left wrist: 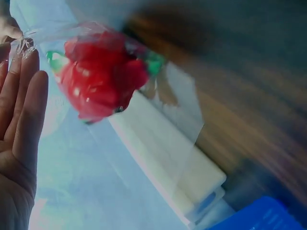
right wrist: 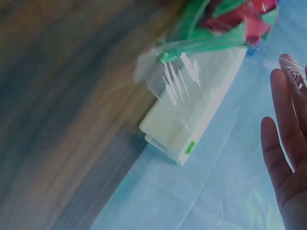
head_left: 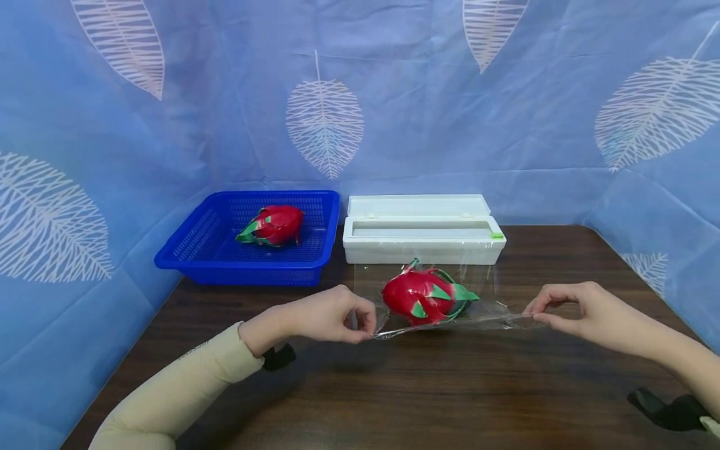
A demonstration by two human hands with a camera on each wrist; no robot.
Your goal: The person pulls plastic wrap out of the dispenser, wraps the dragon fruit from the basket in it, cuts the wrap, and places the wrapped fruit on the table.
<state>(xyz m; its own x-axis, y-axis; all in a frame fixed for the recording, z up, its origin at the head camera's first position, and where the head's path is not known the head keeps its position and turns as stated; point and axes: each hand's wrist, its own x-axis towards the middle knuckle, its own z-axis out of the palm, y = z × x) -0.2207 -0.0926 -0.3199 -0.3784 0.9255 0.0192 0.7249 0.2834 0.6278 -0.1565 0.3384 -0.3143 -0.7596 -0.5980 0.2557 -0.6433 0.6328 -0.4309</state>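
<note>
A sheet of clear cling film (head_left: 489,320) runs from a white dispenser box (head_left: 422,252) toward the front of the table. My left hand (head_left: 345,314) pinches its near left corner, and the right hand (head_left: 585,312) pinches the near right corner. Between the two hands sits a red dragon fruit (head_left: 419,294) with green leaf tips. The film's front edge is drawn taut and bunched, overlapping the fruit's lower side in the head view. In the left wrist view, film also shows around the dragon fruit (left wrist: 100,81).
Back left on the brown table (head_left: 394,400) stands a blue plastic basket (head_left: 253,275) holding a second dragon fruit (head_left: 278,225). The dispenser's lid (head_left: 419,204) is raised, with a green slider (head_left: 497,235) at its right end. A blue leaf-patterned cloth (head_left: 405,125) hangs behind.
</note>
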